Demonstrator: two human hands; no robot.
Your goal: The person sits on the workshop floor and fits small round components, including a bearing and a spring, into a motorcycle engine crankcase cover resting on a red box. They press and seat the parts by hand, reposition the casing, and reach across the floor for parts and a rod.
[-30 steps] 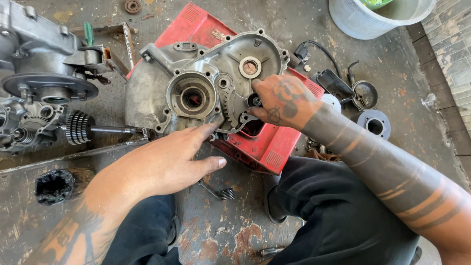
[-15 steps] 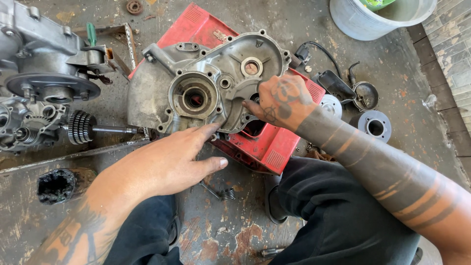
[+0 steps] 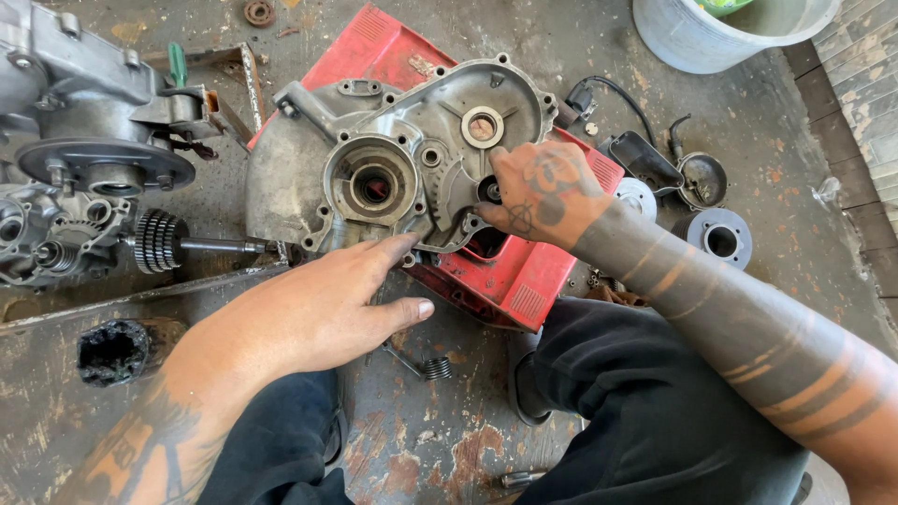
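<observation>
Head view: the grey engine case point(image 3: 393, 159) lies on a red plastic cover point(image 3: 524, 271), my left hand point(image 3: 309, 313) flat and open bracing its edge, my right hand point(image 3: 538, 192) pinching inside; it could slide off if I press unevenly

We only get one view, head-mounted, looking pretty much straight down from close up at the engine case point(image 3: 402, 150) on the floor point(image 3: 561, 37).

On the floor of a repair workshop, where we work among engine parts.
Around us: a stained, paint-flaked concrete floor point(image 3: 449, 449), an opened engine casing point(image 3: 393, 150) on a red cover point(image 3: 524, 281), a geared shaft point(image 3: 178, 243), a loose spring point(image 3: 426, 363) and a grey bucket point(image 3: 692, 37).
</observation>
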